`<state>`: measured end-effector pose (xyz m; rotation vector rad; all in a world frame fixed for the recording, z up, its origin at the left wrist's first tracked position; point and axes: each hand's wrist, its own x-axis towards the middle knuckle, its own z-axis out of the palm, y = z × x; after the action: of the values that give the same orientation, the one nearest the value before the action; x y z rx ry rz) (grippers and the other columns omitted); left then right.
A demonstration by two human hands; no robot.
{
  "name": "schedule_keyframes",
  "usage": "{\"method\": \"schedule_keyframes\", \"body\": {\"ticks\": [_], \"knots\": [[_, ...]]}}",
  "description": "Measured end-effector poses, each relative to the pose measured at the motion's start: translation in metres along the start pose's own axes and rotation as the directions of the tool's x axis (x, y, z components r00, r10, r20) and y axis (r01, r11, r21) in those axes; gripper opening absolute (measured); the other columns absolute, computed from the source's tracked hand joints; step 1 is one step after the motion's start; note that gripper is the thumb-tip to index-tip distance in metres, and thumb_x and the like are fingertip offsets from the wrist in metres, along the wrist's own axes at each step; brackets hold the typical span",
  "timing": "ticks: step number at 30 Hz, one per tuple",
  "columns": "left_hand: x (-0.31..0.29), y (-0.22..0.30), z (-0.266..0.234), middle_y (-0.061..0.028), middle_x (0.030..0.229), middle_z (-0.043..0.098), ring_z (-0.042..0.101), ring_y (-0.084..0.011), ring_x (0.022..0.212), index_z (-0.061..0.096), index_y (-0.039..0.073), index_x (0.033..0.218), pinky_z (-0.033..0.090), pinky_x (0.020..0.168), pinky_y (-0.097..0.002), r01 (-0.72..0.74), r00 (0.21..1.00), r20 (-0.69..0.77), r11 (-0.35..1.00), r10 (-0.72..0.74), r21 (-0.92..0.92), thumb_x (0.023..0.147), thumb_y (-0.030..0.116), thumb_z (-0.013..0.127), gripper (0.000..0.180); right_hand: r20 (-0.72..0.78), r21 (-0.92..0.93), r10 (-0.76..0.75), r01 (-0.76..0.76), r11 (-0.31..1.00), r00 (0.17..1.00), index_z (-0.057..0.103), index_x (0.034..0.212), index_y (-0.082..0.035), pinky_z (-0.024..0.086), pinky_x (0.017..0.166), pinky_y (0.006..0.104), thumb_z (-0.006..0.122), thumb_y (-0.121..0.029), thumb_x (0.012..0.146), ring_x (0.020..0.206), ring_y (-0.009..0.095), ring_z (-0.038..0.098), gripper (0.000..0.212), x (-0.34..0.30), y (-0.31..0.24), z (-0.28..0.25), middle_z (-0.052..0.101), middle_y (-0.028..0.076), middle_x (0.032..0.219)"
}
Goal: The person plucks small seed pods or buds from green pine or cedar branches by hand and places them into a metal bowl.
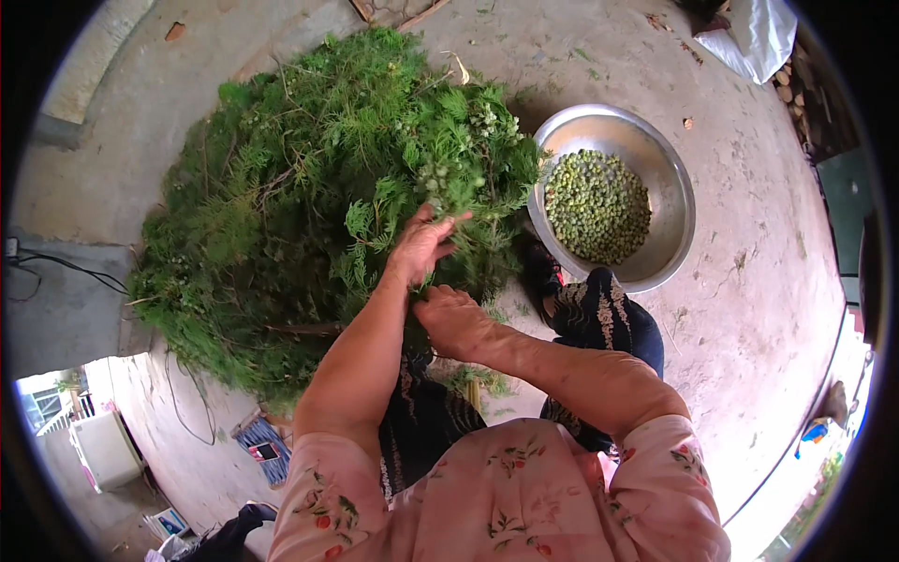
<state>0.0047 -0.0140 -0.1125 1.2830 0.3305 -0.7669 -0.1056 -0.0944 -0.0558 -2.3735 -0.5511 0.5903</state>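
A large heap of cut conifer branches, feathery and green, lies on the floor in front of me and to the left. Low at the heap's near right side, my right hand is a closed fist around the stem of a leafy conifer sprig. Just above it, my left hand reaches into the sprig's foliage with its fingers apart. Small pale green cones hang by its fingertips, slightly blurred. To the right of the heap stands a wide metal basin, partly filled with loose green cones.
My knees in dark patterned trousers sit close below the basin. A blue mat-like thing lies at the lower left, and a thin cable runs near it. A whitish sack and stacked wood stand at the far right.
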Motion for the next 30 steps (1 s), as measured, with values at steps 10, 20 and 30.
{"method": "schedule_keyframes", "body": {"ticks": [10,20,30], "knots": [[-0.040,0.077,0.010,-0.0038,0.079,0.060,0.055,-0.0145,0.071,0.056,0.008,0.093,0.045,0.068,-0.0295,-0.527,0.846,-0.103,0.850,0.523,-0.016,0.082,0.005,0.053,0.012,-0.654,0.052,0.135,-0.134,0.990,0.744,0.036,0.122,0.002,0.026,0.096,0.0461,0.065,-0.015,0.065,0.116,0.038,0.032,0.065,-0.031,-0.007,-0.004,0.037,0.022,0.122],[-0.111,0.160,0.030,-0.0051,0.086,0.057,0.054,-0.0142,0.074,0.054,0.002,0.096,0.046,0.071,-0.0291,-0.804,0.593,-0.085,0.586,0.801,-0.099,0.081,-0.002,0.052,0.015,-0.695,0.119,-0.080,0.224,0.967,0.714,0.013,0.132,0.007,0.029,0.099,0.0381,0.058,-0.011,0.077,0.116,0.042,0.032,0.073,-0.010,-0.023,0.062,0.027,0.029,0.128],[-0.059,0.079,0.032,-0.0017,0.075,0.061,0.054,-0.0094,0.062,0.059,0.001,0.088,0.041,0.055,-0.0212,-0.755,0.656,-0.192,0.638,0.730,-0.154,0.076,-0.005,0.055,0.015,0.261,0.058,-0.053,0.039,0.998,0.964,0.061,0.077,0.000,0.046,0.074,0.0411,0.051,-0.012,0.074,0.075,0.035,0.059,0.016,-0.034,-0.015,0.005,0.060,0.020,0.079]]}}
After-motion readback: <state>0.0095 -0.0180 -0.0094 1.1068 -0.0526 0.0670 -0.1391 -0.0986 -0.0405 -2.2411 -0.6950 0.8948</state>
